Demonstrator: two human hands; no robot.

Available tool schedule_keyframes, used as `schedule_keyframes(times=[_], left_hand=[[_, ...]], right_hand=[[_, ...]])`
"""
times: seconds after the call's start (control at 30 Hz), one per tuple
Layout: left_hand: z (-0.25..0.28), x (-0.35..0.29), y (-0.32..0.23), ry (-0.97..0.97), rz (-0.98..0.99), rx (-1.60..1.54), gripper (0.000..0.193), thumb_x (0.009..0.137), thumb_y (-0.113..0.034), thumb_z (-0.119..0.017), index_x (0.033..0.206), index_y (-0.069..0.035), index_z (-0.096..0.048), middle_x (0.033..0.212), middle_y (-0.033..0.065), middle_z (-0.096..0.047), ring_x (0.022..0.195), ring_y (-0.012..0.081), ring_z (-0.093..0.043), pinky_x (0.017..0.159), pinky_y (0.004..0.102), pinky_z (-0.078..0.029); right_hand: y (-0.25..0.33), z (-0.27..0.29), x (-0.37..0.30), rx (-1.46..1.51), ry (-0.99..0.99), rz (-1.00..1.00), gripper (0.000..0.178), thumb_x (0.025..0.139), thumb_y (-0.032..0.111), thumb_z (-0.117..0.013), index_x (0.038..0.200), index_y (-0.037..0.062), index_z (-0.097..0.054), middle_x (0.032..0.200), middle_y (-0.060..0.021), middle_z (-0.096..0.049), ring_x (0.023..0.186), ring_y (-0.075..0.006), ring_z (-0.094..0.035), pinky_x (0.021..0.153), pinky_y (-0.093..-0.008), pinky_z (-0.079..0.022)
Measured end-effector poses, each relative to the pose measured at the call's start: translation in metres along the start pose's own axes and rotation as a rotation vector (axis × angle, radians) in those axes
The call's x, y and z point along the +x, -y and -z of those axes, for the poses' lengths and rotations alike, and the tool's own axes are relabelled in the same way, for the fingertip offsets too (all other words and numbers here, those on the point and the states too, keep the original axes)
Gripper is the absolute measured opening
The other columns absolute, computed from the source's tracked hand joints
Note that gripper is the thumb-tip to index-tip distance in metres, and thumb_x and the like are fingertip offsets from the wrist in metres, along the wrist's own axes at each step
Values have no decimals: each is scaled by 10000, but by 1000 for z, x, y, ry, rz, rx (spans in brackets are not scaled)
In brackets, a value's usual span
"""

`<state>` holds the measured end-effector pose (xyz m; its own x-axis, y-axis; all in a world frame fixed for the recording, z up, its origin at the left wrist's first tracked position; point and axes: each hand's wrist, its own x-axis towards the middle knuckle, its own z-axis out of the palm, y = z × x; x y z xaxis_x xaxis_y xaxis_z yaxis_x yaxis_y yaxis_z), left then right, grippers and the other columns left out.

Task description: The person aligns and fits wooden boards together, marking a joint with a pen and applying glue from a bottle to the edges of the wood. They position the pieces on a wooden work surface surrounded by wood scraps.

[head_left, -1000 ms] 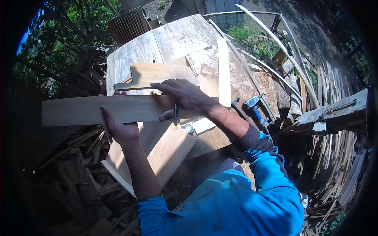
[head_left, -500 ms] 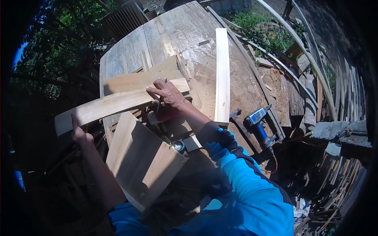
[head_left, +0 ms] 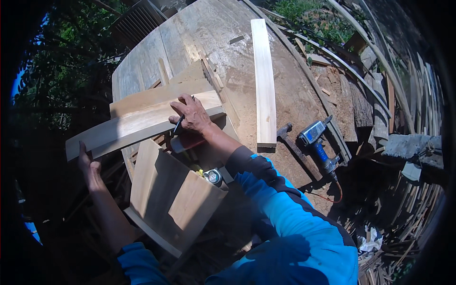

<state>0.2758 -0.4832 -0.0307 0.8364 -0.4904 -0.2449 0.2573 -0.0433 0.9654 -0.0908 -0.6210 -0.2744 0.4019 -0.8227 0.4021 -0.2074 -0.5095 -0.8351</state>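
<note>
So the right hand [head_left: 192,114] is pressed down flat on top of a long pale wooden plank [head_left: 142,124] that runs crosswise over the bench, fingers spread on the wood; there's a dark pencil [head_left: 178,126] pinched in that same hand, tip pointing down at the plank's near edge; so that hand is closed on the pencil while the palm rests on the board. The left hand [head_left: 88,164] is out at the plank's left end, down in the shade, fingers up against the underside and edge of the board; looks like it's propping the end, but whether it's properly wrapped around it I can't tell.

The plank sits on a big weathered grey wooden workbench [head_left: 218,33], lying over a second similar board [head_left: 156,93] just behind it; below it, closer to the body, a wide tan wooden panel [head_left: 173,197] leans at an angle, and a small round tape measure [head_left: 213,177] sits right at its upper corner.

Further right on the bench there's a long narrow light-coloured wooden slat [head_left: 264,80] lying lengthwise, well apart from the hands; just beside its near end a hammer with a dark handle [head_left: 294,147], then a blue and grey nail gun [head_left: 317,142] near the bench's edge; piles of scrap timber strips [head_left: 408,95] off to the right.
</note>
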Motion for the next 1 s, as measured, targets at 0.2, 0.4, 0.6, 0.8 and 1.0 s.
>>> schedule_keyframes(times=[0.2, 0.4, 0.6, 0.8, 1.0], left_hand=[[14, -4, 2, -163, -101, -19, 513, 926, -317, -707, 1335, -64, -531, 1244, 133, -615, 1104, 310, -627, 915, 519, -550], [-127, -130, 71, 135, -1576, 1543, 889, 791, -468, -779, 1497, -114, -369, 1479, 175, -415, 1390, 339, -375, 1130, 554, -332], [-188, -137, 115, 678, -759, 2377, 1226, 500, -648, -855, 1534, -215, -359, 1539, 144, -350, 1458, 322, -280, 1163, 645, -189], [-177, -117, 130, 744, -907, 2192, 1097, 539, -492, -886, 1495, -214, -423, 1368, 145, -461, 1359, 335, -379, 1175, 638, -169], [-173, -121, 128, 781, -983, 2112, 1045, 550, -432, -889, 1462, -152, -461, 1308, 154, -478, 1310, 356, -400, 1187, 549, -218]], right_hand=[[0, -10, 1, 71, -41, -12, 520, 814, 472, -728, 1193, 120, -670, 1187, -145, -539, 1137, -313, -550, 965, -444, -438], [-16, -1, 2, -9, -142, -28, 478, 813, 446, -730, 1163, 122, -685, 1166, -138, -545, 1101, -310, -558, 943, -439, -446], [-2, -7, 0, 49, -128, -25, 470, 824, 440, -720, 1164, 118, -679, 1172, -132, -539, 1092, -313, -559, 940, -443, -446], [-2, 17, -16, 351, -317, -67, 415, 894, 285, -699, 1253, 98, -607, 1332, -195, -482, 1215, -356, -543, 1005, -463, -461], [21, 137, -137, 607, -204, -357, 228, 1008, -5, -380, 1220, -31, -459, 1232, -225, -641, 991, -271, -719, 810, -390, -591]])
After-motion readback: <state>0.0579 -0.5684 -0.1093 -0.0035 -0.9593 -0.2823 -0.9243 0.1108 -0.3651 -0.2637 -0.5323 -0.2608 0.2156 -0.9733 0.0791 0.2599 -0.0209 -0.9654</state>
